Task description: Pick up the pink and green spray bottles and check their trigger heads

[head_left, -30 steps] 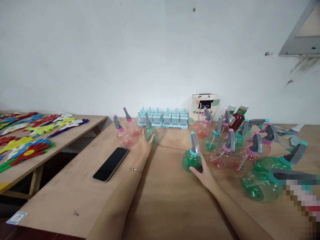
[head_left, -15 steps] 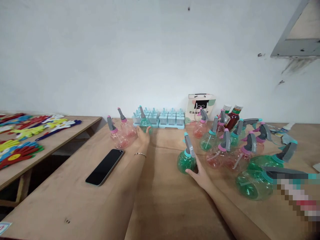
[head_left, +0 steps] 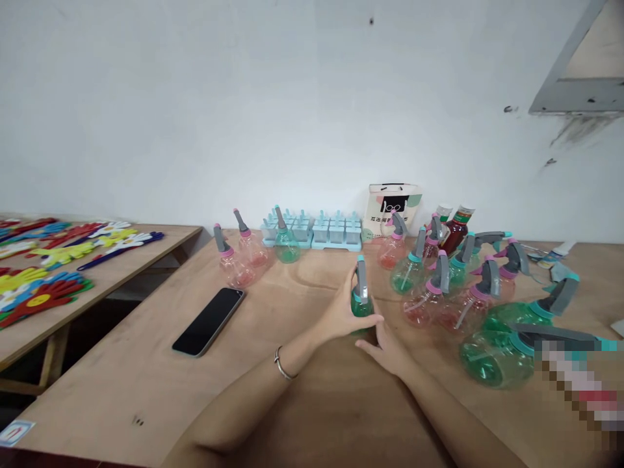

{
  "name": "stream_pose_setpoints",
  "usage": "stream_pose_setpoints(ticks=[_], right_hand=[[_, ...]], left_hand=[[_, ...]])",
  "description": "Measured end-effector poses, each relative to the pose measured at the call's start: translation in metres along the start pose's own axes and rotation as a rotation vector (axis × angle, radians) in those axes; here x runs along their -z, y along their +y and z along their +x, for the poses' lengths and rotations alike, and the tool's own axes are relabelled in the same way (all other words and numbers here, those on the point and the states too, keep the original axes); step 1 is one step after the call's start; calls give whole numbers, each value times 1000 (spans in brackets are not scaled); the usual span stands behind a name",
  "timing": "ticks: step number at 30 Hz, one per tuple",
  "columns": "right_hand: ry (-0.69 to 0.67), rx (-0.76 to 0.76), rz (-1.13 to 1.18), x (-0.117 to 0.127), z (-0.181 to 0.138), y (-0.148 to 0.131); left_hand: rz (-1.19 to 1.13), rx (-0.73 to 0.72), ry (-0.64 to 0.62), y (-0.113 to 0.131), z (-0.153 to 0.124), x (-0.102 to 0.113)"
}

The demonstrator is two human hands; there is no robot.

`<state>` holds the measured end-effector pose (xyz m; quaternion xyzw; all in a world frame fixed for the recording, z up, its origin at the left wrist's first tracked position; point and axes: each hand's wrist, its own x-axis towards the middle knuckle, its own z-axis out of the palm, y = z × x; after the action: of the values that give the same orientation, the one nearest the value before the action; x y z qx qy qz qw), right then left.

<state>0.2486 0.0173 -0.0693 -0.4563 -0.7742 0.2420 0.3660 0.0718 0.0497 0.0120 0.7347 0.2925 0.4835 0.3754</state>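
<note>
A green spray bottle with a grey trigger head and turquoise collar stands upright at the middle of the table. My left hand wraps its left side, thumb across the front. Against its lower right side is my right hand, thumb and fingers around the base; its fingertips are partly hidden. Farther back on the left stand another green spray bottle and two pink ones, the nearer pink spray bottle among them. Several pink and green bottles, including a pink spray bottle, crowd the right.
A black phone lies on the wooden table. Light-blue ice-pop moulds, a paper bag and sauce bottles stand by the wall. Colourful gloves cover a second table at the left.
My left hand has let go of the green bottle at the back left and come right and nearer, onto the middle bottle. My right hand stays beside that bottle.
</note>
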Motion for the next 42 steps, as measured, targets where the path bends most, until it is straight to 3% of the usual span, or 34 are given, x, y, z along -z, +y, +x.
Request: stream_pose_setpoints(ticks=[3,5,7,11,14,22,28,35,38,42], right_hand=[[-99,67,-69,2,-3,-4],[-39,151,-106,7,-3,-8],[167,247,-165,16,-3,-10],[751,309,-367,42,-2,-7],[933,257,-501,56,1,1],[935,33,-334,47,11,24],[690,91,-245,34,11,19],[495,64,69,15,10,17],[446,43,93,13,9,22],[435,29,76,13,8,24]], left_hand=[[-2,78,82,7,2,4],[-41,123,131,6,3,10],[-50,125,149,4,1,17],[-18,87,101,1,-3,28],[-86,157,6,4,-4,33],[-336,316,-10,15,2,41],[-710,413,-128,14,2,54],[-748,383,-175,36,-6,59],[-754,375,-221,45,-9,55],[-716,371,-101,51,-7,51]])
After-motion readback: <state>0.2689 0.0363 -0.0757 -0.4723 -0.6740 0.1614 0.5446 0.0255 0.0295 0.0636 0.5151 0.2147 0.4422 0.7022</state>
